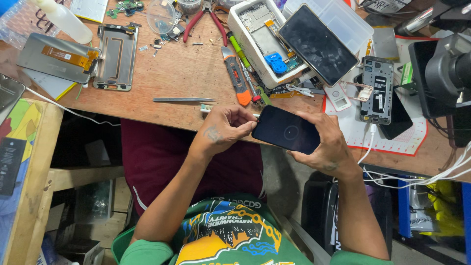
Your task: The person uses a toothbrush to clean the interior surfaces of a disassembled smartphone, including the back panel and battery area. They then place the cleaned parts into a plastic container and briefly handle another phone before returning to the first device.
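A black smartphone (287,130) with a dark screen showing a faint ring is held at the near edge of the wooden workbench (186,73). My right hand (326,142) grips it from the right side and underneath. My left hand (225,126) is pinched at the phone's left end, fingers closed on a thin tool whose white tip (206,107) sticks out to the left. Metal tweezers (182,99) lie on the bench just beyond my left hand.
An orange-grey pry knife (236,76), red pliers (206,20), a white tray (240,27) with an opened phone, a dark screen panel (316,44), a phone frame (117,56), a display back (56,58), a phone chassis (377,91) on a mat, white cables (422,179).
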